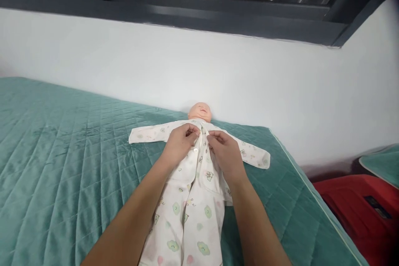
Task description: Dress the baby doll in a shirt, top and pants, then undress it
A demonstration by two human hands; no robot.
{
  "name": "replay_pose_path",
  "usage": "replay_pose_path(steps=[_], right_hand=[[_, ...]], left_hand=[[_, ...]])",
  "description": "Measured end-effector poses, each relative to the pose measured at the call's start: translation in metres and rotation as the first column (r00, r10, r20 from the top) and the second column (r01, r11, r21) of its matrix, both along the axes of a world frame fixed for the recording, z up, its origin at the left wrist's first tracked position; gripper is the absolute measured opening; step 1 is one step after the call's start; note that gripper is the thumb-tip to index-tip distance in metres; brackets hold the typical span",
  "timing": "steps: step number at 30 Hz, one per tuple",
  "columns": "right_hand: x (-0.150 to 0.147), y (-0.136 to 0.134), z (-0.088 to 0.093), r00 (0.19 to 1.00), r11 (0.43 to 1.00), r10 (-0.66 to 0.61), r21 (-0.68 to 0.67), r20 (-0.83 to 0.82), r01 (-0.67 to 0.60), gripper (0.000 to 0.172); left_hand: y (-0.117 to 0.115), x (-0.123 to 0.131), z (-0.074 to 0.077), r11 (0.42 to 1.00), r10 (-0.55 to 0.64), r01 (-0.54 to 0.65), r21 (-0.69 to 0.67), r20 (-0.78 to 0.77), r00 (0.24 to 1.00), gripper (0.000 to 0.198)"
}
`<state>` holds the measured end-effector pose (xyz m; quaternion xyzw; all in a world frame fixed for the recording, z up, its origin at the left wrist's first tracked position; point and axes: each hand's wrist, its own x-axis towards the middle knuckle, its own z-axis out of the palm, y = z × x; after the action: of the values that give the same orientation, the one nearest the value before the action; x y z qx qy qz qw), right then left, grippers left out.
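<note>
both forearms reached over the green quilt [62, 153]; left hand [181, 141] and right hand [226, 151] pinched the romper [190, 203] front (near the collar) on the doll [200, 111].

You find no readable text, label, brand, number or sign here. The romper [190, 199] on the doll carries only printed flower and bear-like motifs; a few small marks near its middle may be letters, but they are too small for you to read. The red object [358, 212] bears a dark panel, unreadable.
</note>
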<state>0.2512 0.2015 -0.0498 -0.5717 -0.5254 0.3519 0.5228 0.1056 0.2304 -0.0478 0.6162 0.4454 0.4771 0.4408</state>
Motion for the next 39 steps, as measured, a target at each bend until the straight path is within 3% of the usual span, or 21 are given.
replay_pose_path(steps=[10,15,24,27,33,39], right_hand=[[-0.002,-0.001,0.001,0.996,0.997,0.08,0.015,0.049,-0.081,0.02],[-0.002,0.003,-0.005,0.99,0.99,0.138,-0.01,0.023,-0.138,0.022],[-0.01,-0.002,-0.002,0.967,0.994,0.105,-0.037,0.231,-0.099,0.027],[-0.012,-0.004,-0.001,0.96,0.995,0.096,-0.038,0.264,-0.089,0.027],[-0.013,-0.006,0.001,0.952,0.997,0.069,-0.035,0.297,-0.062,0.03],[-0.01,-0.005,-0.001,0.978,0.997,0.082,-0.019,0.192,-0.079,0.03]], left_hand=[[0.0,-0.004,-0.003,0.999,-0.033,0.033,-0.003,0.014,0.999,0.014],[0.003,-0.006,-0.006,0.994,-0.073,0.083,-0.067,0.131,0.989,0.016],[0.002,-0.012,-0.005,0.978,-0.17,0.19,-0.088,0.196,0.966,0.024],[0.002,-0.009,-0.006,0.983,-0.158,0.17,-0.066,0.153,0.975,0.023],[0.005,-0.003,-0.009,0.999,-0.014,0.015,-0.032,0.025,1.0,0.022],[0.004,-0.007,-0.004,0.998,-0.021,0.023,-0.061,0.031,0.999,0.027]])
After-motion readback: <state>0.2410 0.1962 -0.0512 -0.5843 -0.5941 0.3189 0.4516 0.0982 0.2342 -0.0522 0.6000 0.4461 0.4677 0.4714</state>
